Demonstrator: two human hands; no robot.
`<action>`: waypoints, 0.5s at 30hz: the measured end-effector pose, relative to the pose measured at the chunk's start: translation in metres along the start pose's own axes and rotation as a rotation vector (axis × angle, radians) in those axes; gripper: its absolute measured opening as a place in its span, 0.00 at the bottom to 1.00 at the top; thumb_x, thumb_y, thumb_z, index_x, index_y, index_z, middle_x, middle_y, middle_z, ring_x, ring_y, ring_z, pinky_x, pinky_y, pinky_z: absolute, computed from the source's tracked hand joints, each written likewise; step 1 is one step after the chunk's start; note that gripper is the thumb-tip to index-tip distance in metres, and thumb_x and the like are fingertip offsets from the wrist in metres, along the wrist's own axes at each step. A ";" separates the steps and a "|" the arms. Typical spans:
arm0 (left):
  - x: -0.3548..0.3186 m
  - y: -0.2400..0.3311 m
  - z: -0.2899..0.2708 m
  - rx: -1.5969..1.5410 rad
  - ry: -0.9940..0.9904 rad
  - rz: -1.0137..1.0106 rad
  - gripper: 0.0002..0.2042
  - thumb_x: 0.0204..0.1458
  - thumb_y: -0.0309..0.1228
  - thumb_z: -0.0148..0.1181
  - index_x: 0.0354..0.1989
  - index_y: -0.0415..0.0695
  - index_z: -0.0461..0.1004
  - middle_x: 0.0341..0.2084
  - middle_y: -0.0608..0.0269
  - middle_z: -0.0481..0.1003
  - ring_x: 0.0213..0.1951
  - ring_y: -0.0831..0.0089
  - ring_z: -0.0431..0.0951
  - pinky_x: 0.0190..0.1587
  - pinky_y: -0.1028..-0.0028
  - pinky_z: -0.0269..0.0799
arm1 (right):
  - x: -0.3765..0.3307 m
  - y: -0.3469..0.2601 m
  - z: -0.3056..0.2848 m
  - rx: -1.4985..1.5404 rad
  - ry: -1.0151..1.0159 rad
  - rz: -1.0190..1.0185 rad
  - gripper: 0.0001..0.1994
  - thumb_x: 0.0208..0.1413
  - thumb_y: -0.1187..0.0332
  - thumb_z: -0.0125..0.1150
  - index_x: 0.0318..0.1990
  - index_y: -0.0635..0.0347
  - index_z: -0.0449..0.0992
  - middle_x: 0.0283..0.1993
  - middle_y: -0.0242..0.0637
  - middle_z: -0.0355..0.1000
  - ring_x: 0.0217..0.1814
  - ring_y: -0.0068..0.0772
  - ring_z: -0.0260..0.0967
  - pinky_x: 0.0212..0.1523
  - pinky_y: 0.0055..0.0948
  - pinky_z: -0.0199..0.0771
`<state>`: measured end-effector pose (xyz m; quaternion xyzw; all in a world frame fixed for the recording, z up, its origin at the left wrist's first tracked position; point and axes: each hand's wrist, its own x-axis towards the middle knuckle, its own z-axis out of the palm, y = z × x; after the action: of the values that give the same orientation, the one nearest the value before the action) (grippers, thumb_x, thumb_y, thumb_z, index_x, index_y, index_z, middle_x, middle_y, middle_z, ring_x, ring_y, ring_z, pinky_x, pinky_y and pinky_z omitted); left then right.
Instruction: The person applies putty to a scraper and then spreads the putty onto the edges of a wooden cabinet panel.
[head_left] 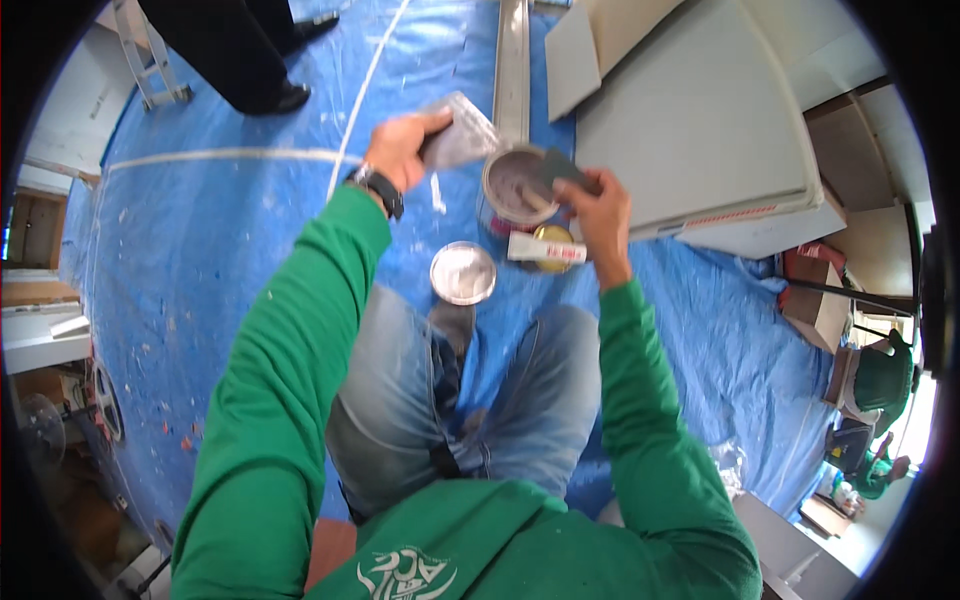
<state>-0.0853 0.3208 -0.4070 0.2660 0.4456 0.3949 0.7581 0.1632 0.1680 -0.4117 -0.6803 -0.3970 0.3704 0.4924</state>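
Note:
My left hand [397, 150] grips a flat, smeared grey plate [462, 132], tilted beside the rim of an open can. The can [486, 192] has greyish paste inside, and a stick-like tool [532, 197] rests in it. My right hand [603, 208] is closed on a dark, flat spatula [562, 170], which overlaps the can's right rim. A white tube with red print [540, 247] lies across a yellow round tin [553, 233], just below my right hand. Nearer my knees is a round lid [463, 274] with whitish residue on it.
Blue sheeting [240, 210] covers the floor. Large pale panels [690, 120] lean at the right, with a long metal channel [512, 70] beyond the can. A person in dark trousers [225, 50] stands far left near a stepladder [150, 60]. Another person in green [885, 380] is far right.

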 end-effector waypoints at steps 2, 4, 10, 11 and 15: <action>0.017 -0.003 -0.014 -0.014 0.057 0.043 0.14 0.58 0.26 0.68 0.49 0.31 0.77 0.43 0.50 0.82 0.41 0.59 0.85 0.46 0.61 0.83 | 0.032 0.029 -0.004 -0.235 -0.038 -0.112 0.15 0.56 0.68 0.67 0.48 0.66 0.81 0.39 0.46 0.82 0.38 0.36 0.82 0.43 0.33 0.82; -0.013 0.005 0.018 0.089 0.205 0.055 0.16 0.57 0.28 0.70 0.50 0.33 0.76 0.44 0.50 0.81 0.42 0.59 0.84 0.46 0.60 0.83 | 0.054 0.056 -0.001 -0.467 -0.037 -0.218 0.14 0.58 0.64 0.64 0.49 0.61 0.82 0.40 0.49 0.82 0.40 0.44 0.82 0.47 0.37 0.81; -0.014 0.008 0.007 -0.059 0.352 0.086 0.17 0.55 0.27 0.72 0.50 0.34 0.75 0.45 0.50 0.81 0.43 0.59 0.84 0.48 0.59 0.82 | 0.087 0.077 0.037 -1.059 -0.175 -0.395 0.12 0.58 0.66 0.57 0.44 0.54 0.84 0.41 0.50 0.82 0.44 0.56 0.81 0.46 0.47 0.82; -0.013 0.008 0.003 -0.011 0.335 0.086 0.18 0.55 0.27 0.71 0.50 0.34 0.75 0.45 0.50 0.81 0.43 0.59 0.84 0.48 0.60 0.82 | 0.090 0.074 0.043 -1.136 -0.215 -0.383 0.11 0.57 0.67 0.58 0.43 0.54 0.85 0.40 0.50 0.82 0.44 0.55 0.81 0.46 0.48 0.82; -0.015 0.008 -0.001 0.097 0.270 0.071 0.18 0.54 0.25 0.71 0.50 0.34 0.74 0.45 0.51 0.81 0.44 0.59 0.84 0.50 0.62 0.81 | 0.105 0.095 0.056 -1.248 -0.244 -0.413 0.10 0.54 0.67 0.59 0.39 0.55 0.85 0.39 0.49 0.82 0.43 0.54 0.82 0.44 0.48 0.83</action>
<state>-0.0936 0.3127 -0.3940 0.2623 0.5524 0.4319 0.6630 0.1733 0.2650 -0.5283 -0.7007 -0.7119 0.0437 0.0187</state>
